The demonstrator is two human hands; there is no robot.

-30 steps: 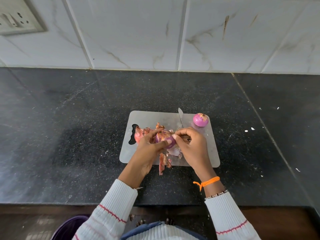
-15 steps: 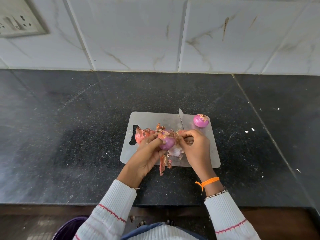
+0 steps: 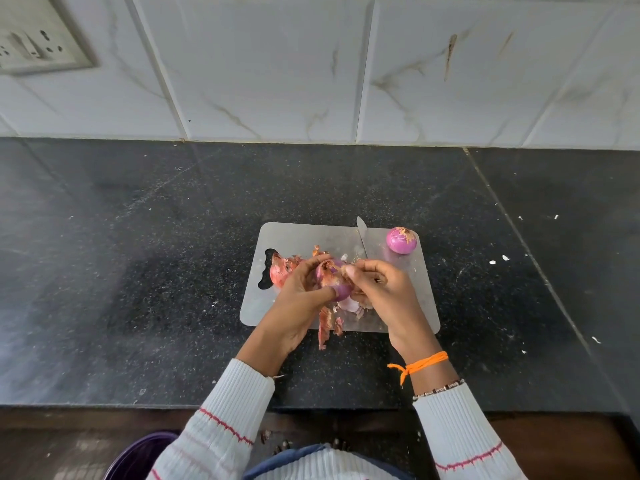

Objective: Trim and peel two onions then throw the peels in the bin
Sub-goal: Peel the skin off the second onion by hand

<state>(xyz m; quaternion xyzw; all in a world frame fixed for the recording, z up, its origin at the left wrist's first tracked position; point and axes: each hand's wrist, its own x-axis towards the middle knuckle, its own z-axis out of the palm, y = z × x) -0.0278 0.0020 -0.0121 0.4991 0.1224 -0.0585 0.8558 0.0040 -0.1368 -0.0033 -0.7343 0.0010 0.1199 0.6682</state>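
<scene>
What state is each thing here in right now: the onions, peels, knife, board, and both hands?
Held onion: partly peeled, skin hanging.
Other onion: peeled, resting on the board.
Peels: loose on the board.
Knife: lying flat, untouched.
Board: flat on counter.
Left hand: gripping the onion.
Right hand: pinching skin.

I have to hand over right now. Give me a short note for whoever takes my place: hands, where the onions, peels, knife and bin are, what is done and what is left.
Left hand: holds the half-peeled onion over the cutting board.
Right hand: its grip pinches skin on that onion; the knife runs under this hand, handle hidden.
Peeled onion: at the board's far right corner, a bit of skin on top.
Loose peels: on the board, some over its near edge.
Purple bin: on the floor, lower left.
Left: finish peeling, bin all peels.
</scene>
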